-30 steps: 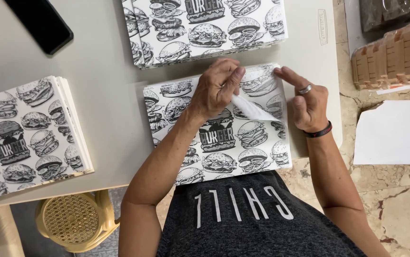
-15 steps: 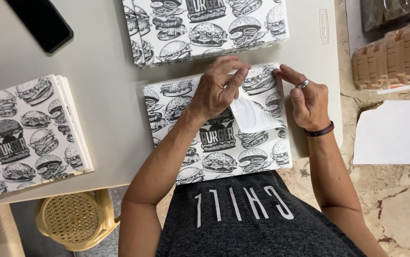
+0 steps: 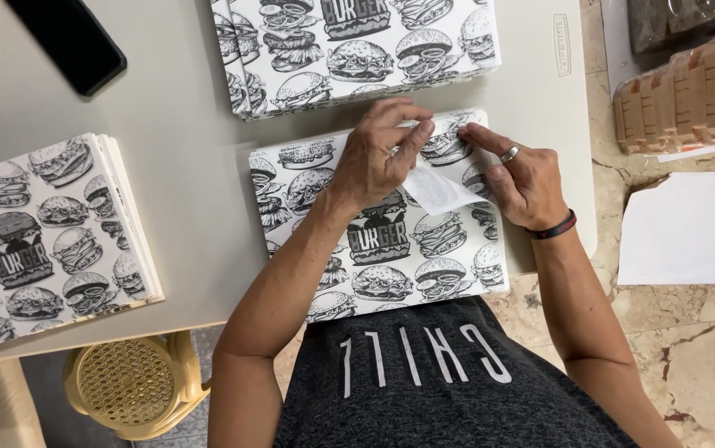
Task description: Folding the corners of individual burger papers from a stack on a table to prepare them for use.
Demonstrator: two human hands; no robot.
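Left grip pinching folded white corner of burger-print sheet, wrist bent; right hand flat, fingers pressing.

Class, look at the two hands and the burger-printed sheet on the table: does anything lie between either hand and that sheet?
Nothing visible does. The left hand and the right hand both rest directly on the burger-printed sheet, at its upturned white corner. The phone and the other stacks lie apart.

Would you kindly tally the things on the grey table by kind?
Stacks of burger-printed black-and-white paper sheets: 3
Black rectangular phone: 1
Hands, left hand and right hand, on the middle stack: 2
Total: 6
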